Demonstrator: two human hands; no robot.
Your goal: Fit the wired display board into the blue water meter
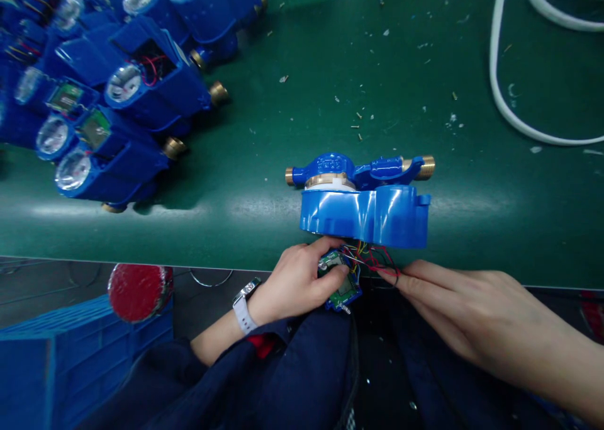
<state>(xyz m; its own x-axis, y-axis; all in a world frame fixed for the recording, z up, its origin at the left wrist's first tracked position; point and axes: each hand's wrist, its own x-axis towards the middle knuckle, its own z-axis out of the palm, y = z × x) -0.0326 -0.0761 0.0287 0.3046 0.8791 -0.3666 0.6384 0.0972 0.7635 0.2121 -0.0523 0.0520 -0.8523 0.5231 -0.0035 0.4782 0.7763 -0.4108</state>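
At far left, blue meters with brass ends are crowding together on the green desk; below, a blue crate is standing beside a red round top. The left hand, wearing a watch, is clamping its fingers on a green circuit board at the desk's near edge. Just beyond, a single blue meter is lying sideways, while thin wires are running from it towards the board. The right hand is holding its fingers together, touching the wires; I cannot tell whether they are pinching any. At far right, a white cable is curving across the desk.
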